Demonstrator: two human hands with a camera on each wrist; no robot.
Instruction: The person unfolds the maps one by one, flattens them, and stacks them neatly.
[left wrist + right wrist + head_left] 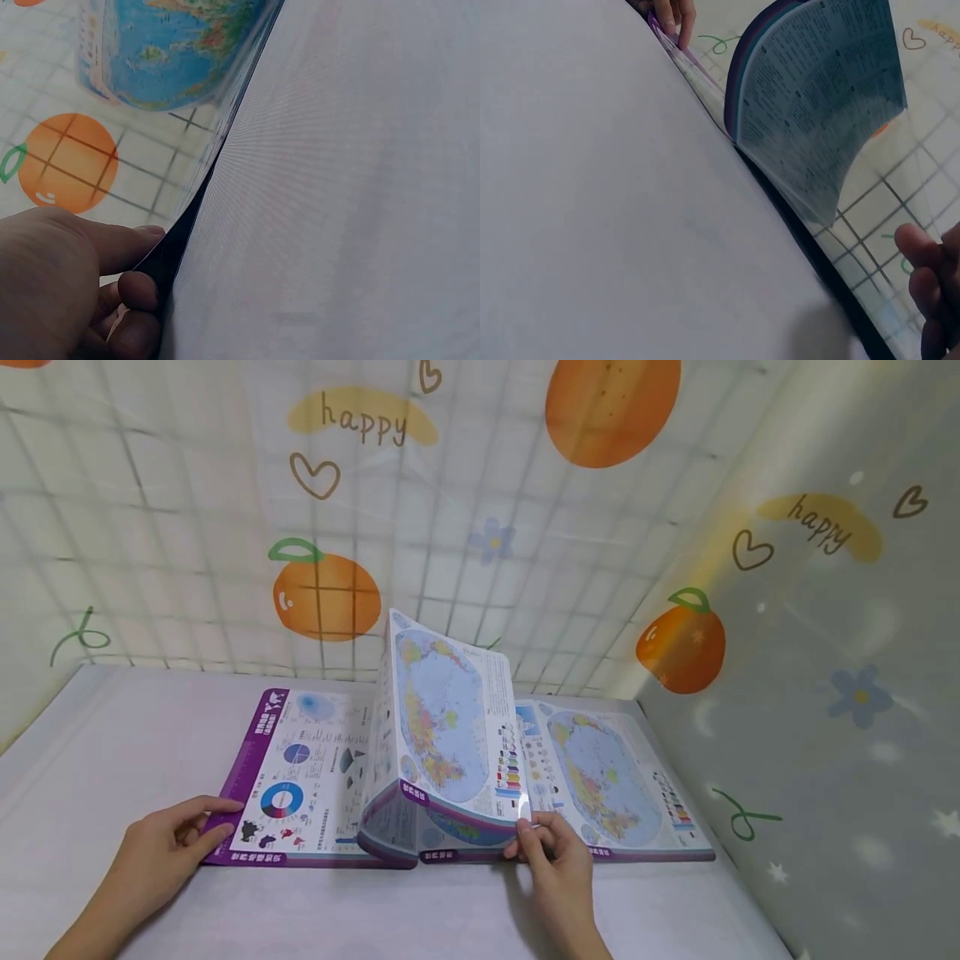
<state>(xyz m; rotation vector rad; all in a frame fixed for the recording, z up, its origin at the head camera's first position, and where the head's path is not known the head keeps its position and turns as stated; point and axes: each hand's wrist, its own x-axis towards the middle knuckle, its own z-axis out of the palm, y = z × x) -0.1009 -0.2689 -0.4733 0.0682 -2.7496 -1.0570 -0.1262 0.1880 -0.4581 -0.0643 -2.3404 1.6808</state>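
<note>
A glossy folding world map [300,777] with purple borders lies across the table in several panels. One map panel [450,727] stands raised and bent in the middle, a world map facing right. My left hand [165,839] pinches the purple lower left corner between thumb and fingers. In the left wrist view, the thumb and curled fingers of the left hand [82,277] grip the sheet's dark edge. My right hand [558,864] pinches the raised panel's lower right corner. In the right wrist view, the right hand [934,289] shows only partly at the border, beside the curved panel [810,105].
Another flat map panel [607,777] lies at the right, beyond the raised one. The white tabletop [337,914] extends in front of the map. A curtain [487,485] printed with oranges and "happy" hangs behind over a wire grid, continuing along the right side.
</note>
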